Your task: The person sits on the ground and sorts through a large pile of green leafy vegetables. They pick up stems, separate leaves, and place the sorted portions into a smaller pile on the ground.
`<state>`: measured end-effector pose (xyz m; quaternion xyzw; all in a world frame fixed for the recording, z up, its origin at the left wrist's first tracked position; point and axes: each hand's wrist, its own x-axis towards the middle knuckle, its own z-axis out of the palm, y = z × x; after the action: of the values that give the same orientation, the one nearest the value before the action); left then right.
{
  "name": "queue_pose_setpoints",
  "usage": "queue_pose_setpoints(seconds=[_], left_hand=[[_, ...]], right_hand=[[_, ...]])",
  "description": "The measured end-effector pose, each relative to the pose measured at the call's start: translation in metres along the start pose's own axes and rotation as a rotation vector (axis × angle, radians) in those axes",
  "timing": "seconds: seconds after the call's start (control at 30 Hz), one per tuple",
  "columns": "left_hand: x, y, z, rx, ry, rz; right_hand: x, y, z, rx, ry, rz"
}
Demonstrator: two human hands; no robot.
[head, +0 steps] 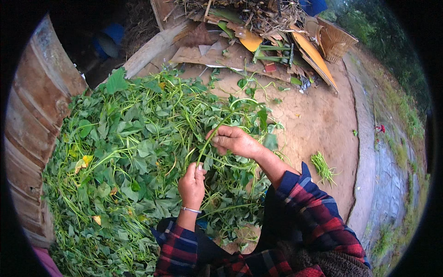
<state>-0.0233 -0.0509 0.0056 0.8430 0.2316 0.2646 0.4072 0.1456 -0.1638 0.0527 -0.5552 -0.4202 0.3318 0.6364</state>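
A long green leafy vine (220, 125) runs between my two hands. Its lower end is pinched by my left hand (192, 183), which has a bracelet at the wrist. Farther up, my right hand (234, 140) grips the same stem between thumb and fingers. Past that hand the vine bends over to the right, with leaves hanging from it. Under and around both hands spreads a large heap of cut vines (138, 145), mostly green with a few yellow leaves. To the right, a small bundle of leafless green stems (322, 167) lies on the earthen ground (311, 117).
At the far side, brushwood (256, 12), flat boards (207, 60) and a small green stool (275, 53) lie piled together. A wicker basket (334, 39) stands behind an orange board (313, 57). Weathered wooden planks (34, 128) border the heap on the left. A concrete edge (365, 155) runs along the right.
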Motion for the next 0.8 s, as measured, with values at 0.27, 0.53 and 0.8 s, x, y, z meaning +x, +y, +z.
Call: queue_pose_setpoints(seconds=[0.27, 0.53, 0.8], left_hand=[[0.002, 0.001, 0.002, -0.252, -0.28, -0.084], [0.003, 0.009, -0.002, -0.505, -0.411, -0.375], [0.007, 0.005, -0.005, -0.679, -0.406, -0.416]], right_hand=[[0.006, 0.031, -0.024, -0.999, 0.365, -0.372], [0.012, 0.055, -0.049, -0.597, 0.452, 0.08], [0.003, 0.037, 0.009, 0.341, -0.134, 0.266]])
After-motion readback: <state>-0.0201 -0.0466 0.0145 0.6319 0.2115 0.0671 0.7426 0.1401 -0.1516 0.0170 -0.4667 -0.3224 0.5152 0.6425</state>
